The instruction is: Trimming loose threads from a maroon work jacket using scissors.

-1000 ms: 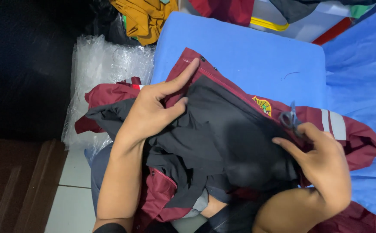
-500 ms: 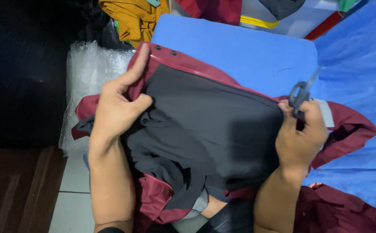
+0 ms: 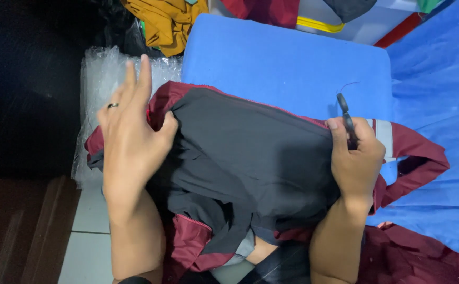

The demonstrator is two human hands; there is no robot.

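On the blue pad: a maroon and black jacket [image 3: 250,158] lies spread, black lining up, its lower part hanging off the near edge toward the person.
Pad: the blue pad [image 3: 282,63] carries the jacket; its far half is bare.
Left hand: the left hand [image 3: 132,139] rests on the jacket's left edge, fingers stretched out and slightly apart, thumb pressing into the black cloth; a ring [image 3: 112,105] sits on one finger.
Right hand: the right hand [image 3: 356,158] is closed on the jacket's right edge and also grips small dark scissors [image 3: 345,118], tips pointing away from the person.
Sleeve: a maroon sleeve [image 3: 419,158] with a grey band loops out to the right.
Beside the pad: clear plastic wrap [image 3: 100,79] at left, yellow cloth [image 3: 166,21] beyond it, blue sheet [image 3: 440,105] at right.
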